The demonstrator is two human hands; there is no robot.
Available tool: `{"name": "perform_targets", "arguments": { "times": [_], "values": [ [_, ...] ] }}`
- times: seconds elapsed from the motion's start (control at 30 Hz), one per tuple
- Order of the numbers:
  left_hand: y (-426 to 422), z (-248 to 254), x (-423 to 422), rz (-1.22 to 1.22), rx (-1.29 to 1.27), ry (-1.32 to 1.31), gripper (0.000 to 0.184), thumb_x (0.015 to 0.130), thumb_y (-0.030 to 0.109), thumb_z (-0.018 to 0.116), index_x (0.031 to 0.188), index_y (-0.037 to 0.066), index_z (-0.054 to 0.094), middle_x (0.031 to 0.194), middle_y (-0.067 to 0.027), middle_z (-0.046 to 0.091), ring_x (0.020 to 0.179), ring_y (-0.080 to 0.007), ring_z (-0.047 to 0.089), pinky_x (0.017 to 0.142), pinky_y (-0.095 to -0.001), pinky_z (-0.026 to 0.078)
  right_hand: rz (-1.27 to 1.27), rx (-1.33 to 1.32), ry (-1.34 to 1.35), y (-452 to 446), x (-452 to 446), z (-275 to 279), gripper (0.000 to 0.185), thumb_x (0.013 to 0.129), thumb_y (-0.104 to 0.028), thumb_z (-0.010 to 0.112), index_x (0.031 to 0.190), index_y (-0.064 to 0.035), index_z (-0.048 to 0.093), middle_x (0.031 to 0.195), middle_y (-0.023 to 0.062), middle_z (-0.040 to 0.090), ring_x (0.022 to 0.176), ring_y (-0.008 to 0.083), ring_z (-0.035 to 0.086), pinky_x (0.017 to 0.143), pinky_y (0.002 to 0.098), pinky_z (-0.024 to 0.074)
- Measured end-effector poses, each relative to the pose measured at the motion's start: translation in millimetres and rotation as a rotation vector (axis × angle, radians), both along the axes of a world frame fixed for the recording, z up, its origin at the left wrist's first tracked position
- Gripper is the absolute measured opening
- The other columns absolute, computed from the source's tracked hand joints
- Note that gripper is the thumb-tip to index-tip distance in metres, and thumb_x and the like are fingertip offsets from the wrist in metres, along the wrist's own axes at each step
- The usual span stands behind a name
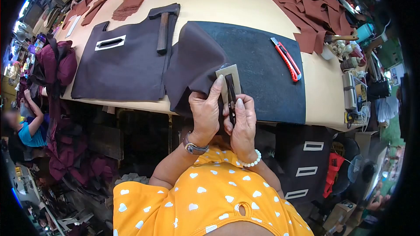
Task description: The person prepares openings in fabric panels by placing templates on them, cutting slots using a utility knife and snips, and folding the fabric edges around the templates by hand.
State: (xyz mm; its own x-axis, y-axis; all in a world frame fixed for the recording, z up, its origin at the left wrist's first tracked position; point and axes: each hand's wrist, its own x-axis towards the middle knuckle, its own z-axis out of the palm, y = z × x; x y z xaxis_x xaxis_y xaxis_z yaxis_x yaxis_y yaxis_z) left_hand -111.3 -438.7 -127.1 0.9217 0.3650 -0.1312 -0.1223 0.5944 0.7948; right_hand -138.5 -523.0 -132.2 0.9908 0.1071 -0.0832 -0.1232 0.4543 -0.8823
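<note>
A dark brown leather piece (194, 57) is bunched up at the near edge of the black cutting mat (258, 61). My left hand (205, 113) pinches it together with a pale rectangular patch (236, 78) that has a dark slot. On the right side of that patch, my right hand (243, 124) has its fingers closed around a dark strip at the slot. Left of the hands lies a flat dark panel (122, 70) with a white-framed slot (110, 43). A hammer (162, 32) rests on this panel. The red cutter (286, 59) lies on the mat.
Reddish-brown leather pieces (306, 13) cover the table's back right, with more at the back left. Maroon material (57, 65) hangs at the left edge. Below the table at right hangs a dark panel with white-framed slots (306, 171). Other people are at the left and back left.
</note>
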Motion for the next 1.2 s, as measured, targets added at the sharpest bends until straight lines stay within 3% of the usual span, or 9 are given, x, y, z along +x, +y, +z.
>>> {"name": "perform_targets", "arguments": {
  "times": [0.2, 0.6, 0.9, 1.2],
  "values": [
    [-3, -4, -3, -0.020, -0.012, -0.006, 0.009, 0.086, 0.012, 0.063, 0.093, 0.007, 0.062, 0.084, 0.0002, 0.063, 0.062, -0.0055, 0.056, 0.046, -0.0188, 0.044, -0.033, 0.016, -0.039, 6, 1, -3, 0.018, 0.099, -0.024, 0.037, 0.105, -0.0071, 0.039, 0.077, 0.0022, 0.050, 0.049, 0.0026, 0.039, 0.042, 0.0154, 0.0304],
    [-3, -3, -4, -0.003, -0.004, -0.016, 0.007, 0.085, 0.012, 0.064, 0.091, 0.007, 0.063, 0.079, 0.0011, 0.063, 0.060, -0.0046, 0.055, 0.045, -0.0171, 0.041, -0.077, 0.056, -0.010, 11, 6, -1, 0.018, 0.099, -0.025, 0.035, 0.104, -0.0079, 0.038, 0.077, 0.0024, 0.051, 0.046, 0.0028, 0.039, 0.040, 0.0154, 0.0291],
    [-3, 4, -4, -0.009, 0.012, -0.032, 0.011, 0.085, 0.008, 0.063, 0.096, 0.006, 0.064, 0.090, 0.0001, 0.064, 0.078, -0.0072, 0.058, 0.070, -0.0228, 0.046, -0.148, 0.132, -0.047, 12, 11, -5, 0.015, 0.097, -0.022, 0.042, 0.105, -0.0094, 0.039, 0.078, 0.0026, 0.052, 0.047, 0.0020, 0.035, 0.040, 0.0151, 0.0281],
    [-2, 0, -2, -0.023, -0.044, -0.063, 0.014, 0.084, 0.007, 0.063, 0.098, 0.006, 0.064, 0.093, -0.0007, 0.065, 0.081, -0.0083, 0.059, 0.073, -0.0233, 0.046, -0.175, 0.187, -0.030, 13, 13, -6, 0.015, 0.094, -0.017, 0.049, 0.104, -0.0118, 0.039, 0.076, 0.0021, 0.053, 0.045, 0.0010, 0.033, 0.040, 0.0148, 0.0262]
  ]
}}
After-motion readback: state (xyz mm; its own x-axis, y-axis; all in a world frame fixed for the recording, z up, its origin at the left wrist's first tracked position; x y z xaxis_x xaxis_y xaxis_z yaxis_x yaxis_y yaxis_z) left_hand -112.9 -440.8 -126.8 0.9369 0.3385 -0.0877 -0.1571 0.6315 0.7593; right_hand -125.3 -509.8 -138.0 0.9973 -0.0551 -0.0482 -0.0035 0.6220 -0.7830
